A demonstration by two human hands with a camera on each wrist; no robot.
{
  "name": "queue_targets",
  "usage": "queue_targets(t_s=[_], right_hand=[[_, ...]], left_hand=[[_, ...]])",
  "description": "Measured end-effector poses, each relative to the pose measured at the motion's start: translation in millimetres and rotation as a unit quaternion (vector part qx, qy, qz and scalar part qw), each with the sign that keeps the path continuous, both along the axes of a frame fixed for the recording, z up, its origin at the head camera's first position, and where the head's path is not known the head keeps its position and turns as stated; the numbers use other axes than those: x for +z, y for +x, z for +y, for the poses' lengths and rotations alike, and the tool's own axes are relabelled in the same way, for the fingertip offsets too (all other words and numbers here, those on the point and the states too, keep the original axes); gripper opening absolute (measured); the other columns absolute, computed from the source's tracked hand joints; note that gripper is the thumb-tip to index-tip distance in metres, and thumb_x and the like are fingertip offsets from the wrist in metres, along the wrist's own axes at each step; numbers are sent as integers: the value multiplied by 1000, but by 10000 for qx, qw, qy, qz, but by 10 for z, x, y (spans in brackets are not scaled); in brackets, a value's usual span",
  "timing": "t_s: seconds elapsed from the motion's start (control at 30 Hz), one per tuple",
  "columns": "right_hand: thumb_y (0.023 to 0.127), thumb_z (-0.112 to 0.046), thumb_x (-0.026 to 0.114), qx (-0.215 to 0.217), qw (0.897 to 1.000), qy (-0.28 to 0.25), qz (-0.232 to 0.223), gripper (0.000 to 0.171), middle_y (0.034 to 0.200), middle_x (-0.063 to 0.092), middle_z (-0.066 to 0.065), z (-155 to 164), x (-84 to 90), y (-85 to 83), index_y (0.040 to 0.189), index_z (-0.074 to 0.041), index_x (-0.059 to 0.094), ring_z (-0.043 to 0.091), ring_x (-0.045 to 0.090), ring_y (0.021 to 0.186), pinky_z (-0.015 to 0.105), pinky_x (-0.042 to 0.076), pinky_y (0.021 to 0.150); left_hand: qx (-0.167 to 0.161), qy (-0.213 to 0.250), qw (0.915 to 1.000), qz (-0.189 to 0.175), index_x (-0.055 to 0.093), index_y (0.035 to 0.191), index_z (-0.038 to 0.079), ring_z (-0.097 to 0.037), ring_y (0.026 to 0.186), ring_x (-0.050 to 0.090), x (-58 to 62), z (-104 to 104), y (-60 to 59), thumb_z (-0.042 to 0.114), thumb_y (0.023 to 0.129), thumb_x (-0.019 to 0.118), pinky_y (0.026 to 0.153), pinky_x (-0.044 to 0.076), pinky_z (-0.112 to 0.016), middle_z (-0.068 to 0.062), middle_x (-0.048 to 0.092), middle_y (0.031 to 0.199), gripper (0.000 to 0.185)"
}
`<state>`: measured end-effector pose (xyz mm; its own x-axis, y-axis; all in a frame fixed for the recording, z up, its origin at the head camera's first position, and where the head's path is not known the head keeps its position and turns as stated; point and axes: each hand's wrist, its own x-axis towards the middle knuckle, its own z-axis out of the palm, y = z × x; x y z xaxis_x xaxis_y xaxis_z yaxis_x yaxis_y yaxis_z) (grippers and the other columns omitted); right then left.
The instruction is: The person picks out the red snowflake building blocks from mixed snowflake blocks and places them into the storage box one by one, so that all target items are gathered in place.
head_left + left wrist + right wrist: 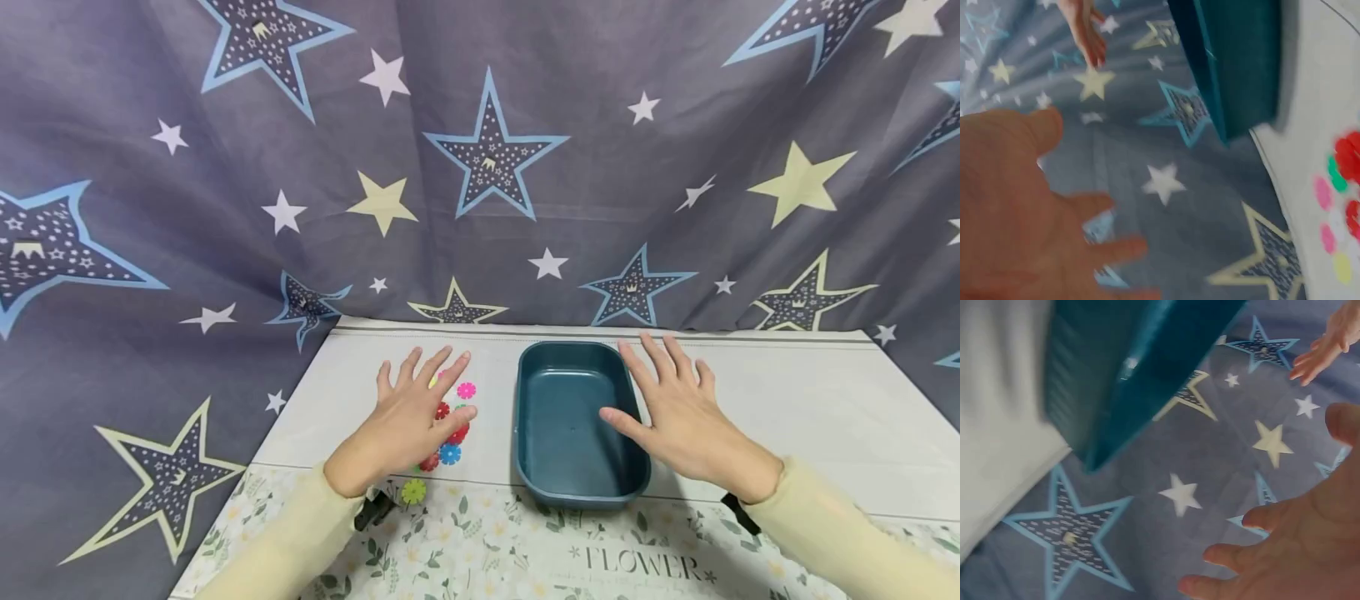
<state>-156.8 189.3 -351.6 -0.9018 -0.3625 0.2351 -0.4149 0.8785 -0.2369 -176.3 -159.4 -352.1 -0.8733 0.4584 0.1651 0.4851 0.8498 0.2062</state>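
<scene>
A: Starting close to the body, what are the two hands doing?

B: Both hover flat above the surface (pixel 787 392), palms down. The left hand (pixel 411 417) has its fingers (pixel 450 371) spread and straight, holding nothing, just over the small flower pieces (pixel 450 453). The right hand (pixel 675 410) is spread the same way, empty, above the right rim of the teal tray (pixel 528 400).

A: So which step is this, in your opinion?

B: I judge it is the very start: nothing is gripped, and the tray looks empty. A next move would need the left fingers to come down and pinch one single flower, which are thin and lie close together.

A: How do the pieces look?

B: Small flat discs with petals: green, blue, red, pink, some yellow. They lie in a loose group left of the tray, near it but not touching. The green one (pixel 413 491) is nearest the person, the pink one (pixel 467 389) farther. Behind everything hangs a star-printed cloth (pixel 487 158).
</scene>
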Motion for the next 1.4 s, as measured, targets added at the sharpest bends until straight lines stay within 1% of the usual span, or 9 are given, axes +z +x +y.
queue_targets(t_s=[0.17,0.27,0.4,0.53,0.63,0.73,0.93,1.07,1.4], right_hand=[[95,-44,52,5,10000,-93,-7,74,151,19,24,106,-230,-34,151,-6,22,47,17,134,71,12,93],[93,-30,61,25,9999,-77,152,65,145,32,24,166,-383,-51,146,-2,34,46,36,123,72,17,88],[91,-18,64,122,9995,-201,212,55,132,48,22,213,-538,-71,139,0,45,40,52,110,68,26,83],[91,-12,63,320,9986,-389,185,46,119,58,17,219,-599,-85,133,3,51,31,61,96,55,36,75],[90,-10,64,393,9981,-423,200,44,115,59,15,215,-609,-90,130,5,54,25,64,83,49,38,70],[90,-10,64,396,9982,-401,218,43,114,59,15,211,-612,-90,130,5,54,22,63,79,49,38,69],[91,-9,63,416,9982,-395,158,44,114,58,14,197,-619,-89,131,5,53,23,64,84,50,38,70],[91,-9,62,389,9984,-387,102,43,115,58,14,193,-622,-90,131,5,53,25,63,88,51,37,71],[91,-7,61,344,9985,-406,95,43,114,57,16,175,-621,-97,131,7,51,28,62,93,53,37,72]], left_hand=[[-621,305,9974,-177,24,150,34,-32,134,23,-244,-336,-175,47,92,56,97,16,-56,-4,27,151,68],[-516,282,9977,-348,32,149,31,-30,129,28,-441,-569,-263,38,90,63,87,24,-49,-5,31,148,67],[-249,183,9975,-628,44,144,23,-32,122,34,-667,-805,-338,31,86,69,77,25,-45,-8,38,143,63],[-430,336,9945,-892,53,138,19,-32,119,36,-788,-875,-357,30,83,73,76,25,-43,-8,42,139,59],[-693,427,9925,-908,57,134,20,-30,120,36,-832,-838,-342,33,82,72,77,25,-44,-7,44,138,55],[-847,382,9921,-845,60,131,20,-28,120,36,-853,-758,-333,36,83,71,77,25,-44,-7,45,136,51],[-558,3,9954,-783,64,126,22,-26,113,39,-888,-648,-413,32,83,70,72,25,-41,-5,48,133,45],[-398,-35,9967,-701,70,117,24,-24,107,41,-898,-601,-480,30,81,74,71,26,-39,-2,52,127,36],[-606,-94,9961,-637,76,101,18,-24,107,42,-840,-432,-510,33,75,80,74,27,-42,-1,58,117,29]])
